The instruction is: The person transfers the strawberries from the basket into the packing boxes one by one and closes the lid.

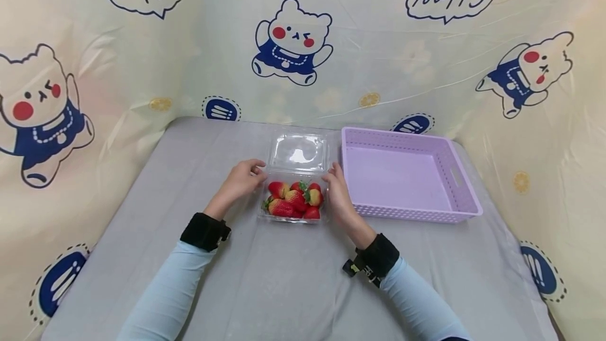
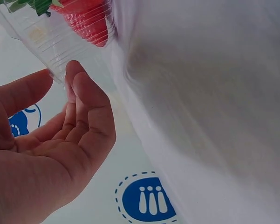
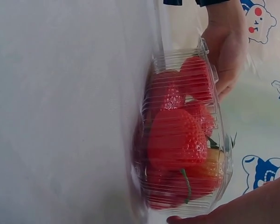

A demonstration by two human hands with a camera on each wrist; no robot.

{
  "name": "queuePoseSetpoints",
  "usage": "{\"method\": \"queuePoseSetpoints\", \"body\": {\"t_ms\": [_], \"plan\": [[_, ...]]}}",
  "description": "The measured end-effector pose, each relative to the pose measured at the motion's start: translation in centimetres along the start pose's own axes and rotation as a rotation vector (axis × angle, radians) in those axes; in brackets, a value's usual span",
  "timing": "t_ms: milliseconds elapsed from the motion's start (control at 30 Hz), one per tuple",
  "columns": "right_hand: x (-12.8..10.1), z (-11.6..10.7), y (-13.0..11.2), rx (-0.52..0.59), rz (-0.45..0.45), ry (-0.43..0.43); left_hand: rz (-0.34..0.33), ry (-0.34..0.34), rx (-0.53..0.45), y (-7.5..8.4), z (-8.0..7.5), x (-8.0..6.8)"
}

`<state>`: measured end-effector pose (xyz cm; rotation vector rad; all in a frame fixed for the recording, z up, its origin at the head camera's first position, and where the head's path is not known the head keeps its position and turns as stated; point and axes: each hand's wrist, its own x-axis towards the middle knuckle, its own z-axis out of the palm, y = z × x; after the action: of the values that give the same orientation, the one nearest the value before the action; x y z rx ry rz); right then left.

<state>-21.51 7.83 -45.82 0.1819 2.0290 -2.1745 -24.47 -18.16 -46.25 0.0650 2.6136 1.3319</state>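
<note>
A clear plastic clamshell box [image 1: 292, 220] stands on the cloth with its lid [image 1: 299, 152] folded back behind it. Several red strawberries [image 1: 295, 200], some pale yellow near the top, fill its base. At the box's left back corner is my left hand [image 1: 242, 179]; the left wrist view shows its thumb and bent fingertips [image 2: 74, 67] pinching the plastic edge. My right hand [image 1: 340, 193] reaches along the right side, fingers extended near the hinge. Part of that hand lies beyond the lower border of the right wrist view.
A shallow lilac basket [image 1: 409, 214] with perforated walls stands just right of my right hand. Grey cloth [image 1: 284, 278] covers the table. A printed curtain [image 1: 213, 41] with bear drawings hangs behind and at both sides.
</note>
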Motion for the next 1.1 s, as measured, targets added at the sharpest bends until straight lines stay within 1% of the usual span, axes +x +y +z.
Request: {"method": "queuePoseSetpoints", "body": {"t_ms": [233,467,567,667,833,967,1100], "plan": [[0.2,0.0,0.2,0.006,-0.036,-0.044,-0.024,-0.001,-0.043,0.2,-0.1,-0.1],[0.6,-0.2,0.3,0.044,-0.046,-0.064,-0.02,-0.004,-0.094,0.3,-0.1,0.0],[0.6,-0.4,0.4,0.061,-0.067,-0.06,-0.038,-0.012,-0.116,0.2,0.0,0.0],[0.5,-0.4,0.4,0.091,-0.078,-0.037,-0.049,-0.012,-0.132,0.1,0.1,0.0],[0.1,-0.4,0.1,0.158,-0.071,-0.002,-0.029,-0.004,-0.157,0.0,0.1,0.0],[-0.6,-0.6,-0.3,0.197,-0.057,-0.031,-0.004,-0.011,-0.174,0.0,-0.1,-0.3],[-1.5,-1.1,-0.5,0.205,-0.057,-0.075,-0.013,-0.041,-0.215,-0.1,-0.3,-0.9]]}}
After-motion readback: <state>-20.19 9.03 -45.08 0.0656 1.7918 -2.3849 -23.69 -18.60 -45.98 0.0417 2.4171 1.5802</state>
